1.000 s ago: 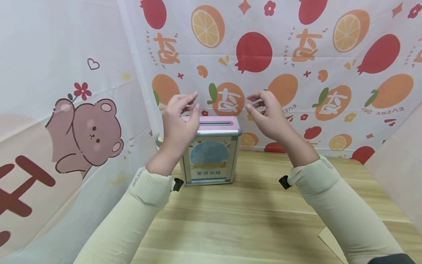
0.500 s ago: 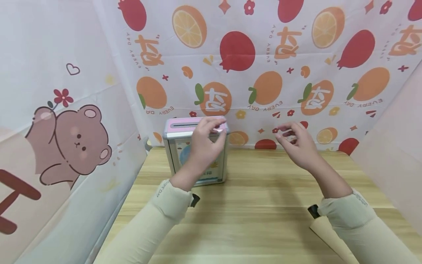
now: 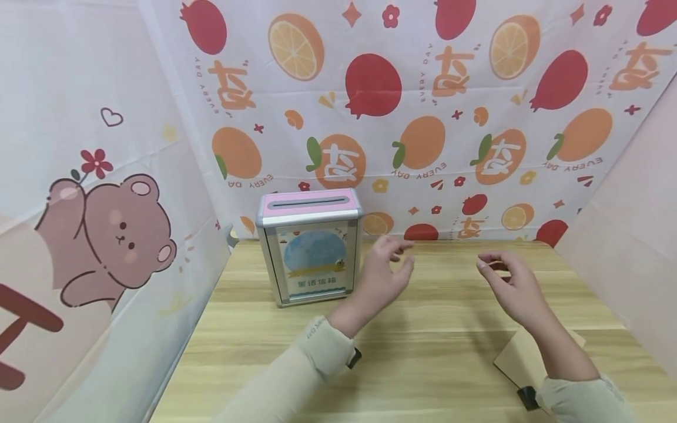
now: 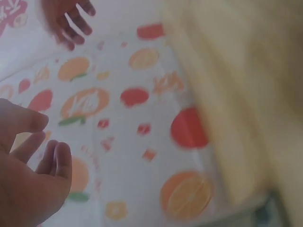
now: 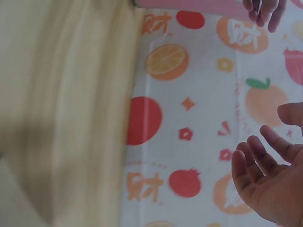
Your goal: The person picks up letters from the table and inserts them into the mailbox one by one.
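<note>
My left hand (image 3: 376, 281) hovers over the table just right of the box, its fingers loosely bent and holding nothing. Farther right, my right hand (image 3: 514, 286) is also in the air, fingers relaxed, thumb near the fingertips, nothing held. The box (image 3: 317, 258) stands upright at the back left, with a silver frame, a pink top with a long slot (image 3: 309, 202), and a front panel with a blue round picture and lettering. Below my right forearm lies a flat tan paper piece (image 3: 515, 355), like an envelope, partly hidden by the arm. The right wrist view shows my right hand (image 5: 272, 182) palm up.
The wood-grain table (image 3: 423, 376) ends at a fruit-print cloth (image 3: 418, 200) hanging behind it. A cloth with a bear print (image 3: 121, 235) hangs along the left side, and a pale cloth (image 3: 629, 235) closes off the right.
Both hands have come down and moved right, from in front of and beside the box toward the tan paper. The box front is now uncovered, and the head view has turned slightly right.
</note>
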{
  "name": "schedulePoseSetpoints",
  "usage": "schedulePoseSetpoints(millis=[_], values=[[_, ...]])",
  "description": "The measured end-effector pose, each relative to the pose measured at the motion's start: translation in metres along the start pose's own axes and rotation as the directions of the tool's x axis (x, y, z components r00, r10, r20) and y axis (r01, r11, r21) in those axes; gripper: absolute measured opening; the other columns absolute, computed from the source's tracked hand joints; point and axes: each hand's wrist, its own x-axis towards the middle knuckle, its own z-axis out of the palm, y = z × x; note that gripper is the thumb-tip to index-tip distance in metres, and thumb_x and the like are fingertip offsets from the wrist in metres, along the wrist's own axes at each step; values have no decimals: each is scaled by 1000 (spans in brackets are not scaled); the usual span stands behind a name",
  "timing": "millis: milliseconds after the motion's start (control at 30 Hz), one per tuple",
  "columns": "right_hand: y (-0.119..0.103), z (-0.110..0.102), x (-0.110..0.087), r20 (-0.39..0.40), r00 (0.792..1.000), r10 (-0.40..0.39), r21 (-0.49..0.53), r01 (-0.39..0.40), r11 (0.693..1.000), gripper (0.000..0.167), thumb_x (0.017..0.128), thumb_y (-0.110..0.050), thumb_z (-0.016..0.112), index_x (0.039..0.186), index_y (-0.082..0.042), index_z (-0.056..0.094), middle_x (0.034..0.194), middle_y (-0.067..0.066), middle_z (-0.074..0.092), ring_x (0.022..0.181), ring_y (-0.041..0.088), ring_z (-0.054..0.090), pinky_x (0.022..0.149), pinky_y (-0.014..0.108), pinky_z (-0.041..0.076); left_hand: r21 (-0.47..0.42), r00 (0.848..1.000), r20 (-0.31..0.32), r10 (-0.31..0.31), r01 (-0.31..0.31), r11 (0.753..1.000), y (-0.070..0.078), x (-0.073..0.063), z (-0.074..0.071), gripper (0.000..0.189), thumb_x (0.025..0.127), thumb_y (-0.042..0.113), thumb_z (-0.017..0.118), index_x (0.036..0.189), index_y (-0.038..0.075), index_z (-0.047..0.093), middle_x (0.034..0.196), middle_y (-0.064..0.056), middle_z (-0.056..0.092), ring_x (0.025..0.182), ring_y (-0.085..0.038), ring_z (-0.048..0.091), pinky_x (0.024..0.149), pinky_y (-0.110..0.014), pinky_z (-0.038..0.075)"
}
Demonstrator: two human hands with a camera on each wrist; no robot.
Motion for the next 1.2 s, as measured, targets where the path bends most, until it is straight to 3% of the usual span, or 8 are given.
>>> schedulePoseSetpoints(millis=[200, 367, 500, 633, 733, 867, 1067, 1200], values=[[28, 4, -28, -16, 996, 91, -28, -91, 995, 35, 110, -33, 58, 126, -3, 69, 123, 15, 69, 102, -2, 57, 77, 15, 51, -76, 988, 133, -83, 94, 993, -7, -28, 50, 24, 98, 4, 71, 122, 4, 74, 115, -9, 70, 103, -19, 66, 91, -28, 61], [52, 3, -55, -4, 968, 251, -49, -251, 967, 48, 111, -42, 53, 133, -1, 66, 130, 18, 67, 100, -1, 55, 75, 18, 50, -150, 956, 244, -165, 206, 967, -12, -47, 91, 22, 98, 7, 70, 119, 4, 76, 114, -11, 69, 98, -10, 63, 85, -19, 57], [74, -2, -73, 33, 918, 394, 10, -395, 919, 58, 113, -46, 47, 142, 3, 58, 130, 18, 68, 95, -11, 57, 75, 20, 56, -174, 925, 330, -187, 255, 951, -15, -54, 115, 22, 98, 10, 69, 118, 3, 75, 118, -10, 70, 97, -7, 63, 85, -17, 55], [94, -18, -83, 23, 871, 490, 72, -490, 869, 60, 113, -45, 48, 142, 6, 56, 108, -9, 70, 89, -12, 61, 75, 22, 60, -155, 898, 386, -211, 288, 945, -14, -58, 132, 20, 97, 10, 72, 115, 1, 75, 116, -8, 72, 93, -3, 61, 83, -16, 53], [112, -38, -89, 80, 823, 562, 113, -568, 815, 67, 110, -49, 51, 145, 9, 52, 106, -21, 64, 88, -10, 62, 78, 22, 62, -158, 869, 407, -281, 370, 915, -9, -60, 141, 20, 94, 10, 75, 112, 1, 76, 110, -7, 73, 89, -4, 61, 79, -15, 51], [139, -65, -98, 183, 747, 639, 138, -663, 736, 80, 109, -52, 53, 151, 15, 42, 114, -12, 67, 89, -10, 64, 83, 22, 62, -146, 819, 435, -373, 474, 868, -2, -62, 153, 20, 92, 14, 78, 108, 2, 76, 101, 0, 68, 86, -2, 55, 75, -16, 49], [168, -86, -117, 313, 625, 715, 139, -775, 617, 88, 111, -51, 49, 152, 24, 30, 114, 3, 69, 91, -1, 68, 89, 27, 64, -44, 749, 479, -458, 542, 839, 3, -66, 161, 26, 89, 20, 80, 109, 3, 75, 99, 3, 64, 85, -1, 50, 75, -18, 49], [178, -88, -127, 353, 584, 731, 158, -807, 569, 83, 111, -50, 50, 146, 25, 39, 111, 4, 71, 92, 7, 71, 88, 30, 64, 12, 694, 509, -509, 585, 811, 4, -66, 163, 29, 89, 21, 80, 110, 3, 74, 103, 1, 66, 85, -4, 55, 74, -22, 53]])
